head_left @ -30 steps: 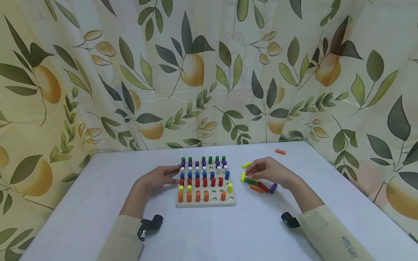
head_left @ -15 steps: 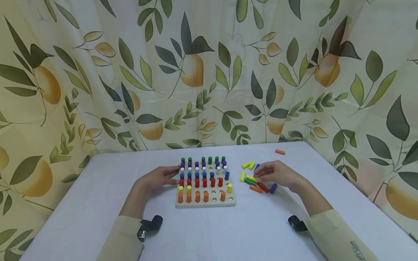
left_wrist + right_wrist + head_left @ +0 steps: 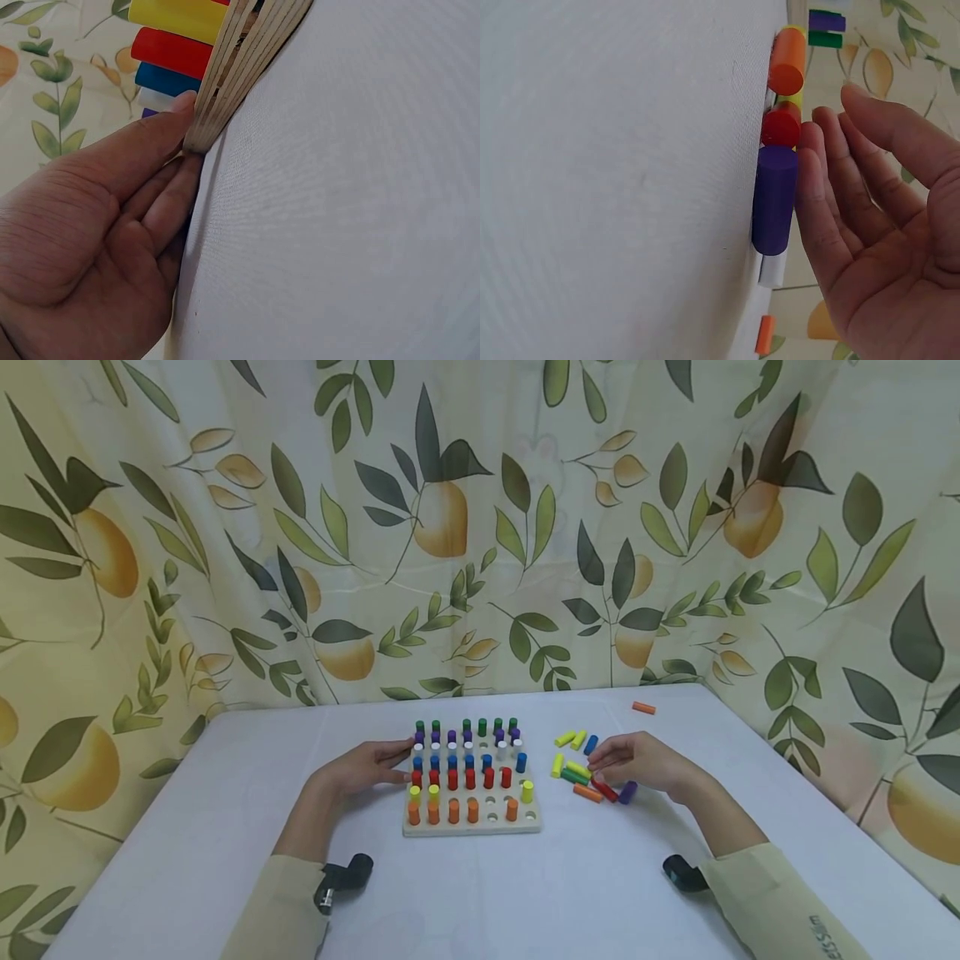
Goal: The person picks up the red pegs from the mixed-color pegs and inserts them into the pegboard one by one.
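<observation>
A wooden pegboard (image 3: 472,831) stands on the white-covered table, with rows of green, purple, white, blue, red, yellow and orange pegs upright in it. My left hand (image 3: 356,770) holds its left edge; in the left wrist view the thumb (image 3: 154,135) lies over the edge and the fingers sit along the side. Right of the board, my right hand (image 3: 641,767) hovers beside loose pegs, its fingers loosely bent and nothing between thumb and fingers in the right wrist view. Closest to its fingertips are a red peg (image 3: 781,127) and a purple peg (image 3: 776,202).
Several yellow pegs (image 3: 557,766), a green peg (image 3: 574,777), a blue peg (image 3: 592,744) and an orange peg (image 3: 588,793) lie in the loose pile. Farther back lies another orange peg (image 3: 643,707). A leaf-patterned curtain (image 3: 480,568) hangs behind the table.
My right hand has shifted right and slightly toward me, uncovering yellow pegs and the blue peg. The left hand and the pegboard stay in place.
</observation>
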Motion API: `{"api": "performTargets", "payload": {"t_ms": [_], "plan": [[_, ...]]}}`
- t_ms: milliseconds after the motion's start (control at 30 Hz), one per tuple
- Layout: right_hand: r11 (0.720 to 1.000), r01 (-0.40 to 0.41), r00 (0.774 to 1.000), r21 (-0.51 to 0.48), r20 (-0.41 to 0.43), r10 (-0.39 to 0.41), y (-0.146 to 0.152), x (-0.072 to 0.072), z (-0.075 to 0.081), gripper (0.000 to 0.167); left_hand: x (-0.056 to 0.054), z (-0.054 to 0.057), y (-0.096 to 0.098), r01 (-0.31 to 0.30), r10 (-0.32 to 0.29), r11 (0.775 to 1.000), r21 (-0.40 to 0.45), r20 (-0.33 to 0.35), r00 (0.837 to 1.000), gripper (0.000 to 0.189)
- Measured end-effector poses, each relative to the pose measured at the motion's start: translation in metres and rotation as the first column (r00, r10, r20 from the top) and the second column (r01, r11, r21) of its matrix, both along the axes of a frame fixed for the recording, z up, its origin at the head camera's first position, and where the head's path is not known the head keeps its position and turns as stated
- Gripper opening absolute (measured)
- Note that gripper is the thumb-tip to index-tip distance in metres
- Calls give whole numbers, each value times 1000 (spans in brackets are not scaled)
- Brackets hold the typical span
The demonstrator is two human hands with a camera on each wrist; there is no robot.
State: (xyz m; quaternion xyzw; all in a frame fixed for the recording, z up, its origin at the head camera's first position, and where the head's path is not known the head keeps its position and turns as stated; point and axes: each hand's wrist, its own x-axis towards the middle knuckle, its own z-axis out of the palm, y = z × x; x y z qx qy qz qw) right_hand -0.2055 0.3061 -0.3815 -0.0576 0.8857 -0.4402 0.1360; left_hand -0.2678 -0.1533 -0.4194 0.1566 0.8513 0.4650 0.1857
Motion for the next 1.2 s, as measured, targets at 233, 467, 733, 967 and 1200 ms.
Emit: {"api": "performTargets", "payload": {"t_ms": [233,467,733,967,1200], "plan": [[1000,8,1000,-12,2,-8,1,-1,1,31,-1,3,0,-1,1,1000,4,2,1000,73],[999,37,999,7,17,-37,4,-2,-1,31,-1,3,0,0,0,1000,-10,-4,1000,74],[995,62,998,72,24,-64,2,-2,-5,29,1,3,-1,-10,11,1000,-14,15,1000,74],[995,67,997,80,37,-70,0,-2,-7,28,1,1,0,-14,15,1000,-18,18,1000,73],[993,61,997,100,36,-65,-2,-1,-6,23,0,0,0,-12,11,1000,6,26,1000,73]]}}
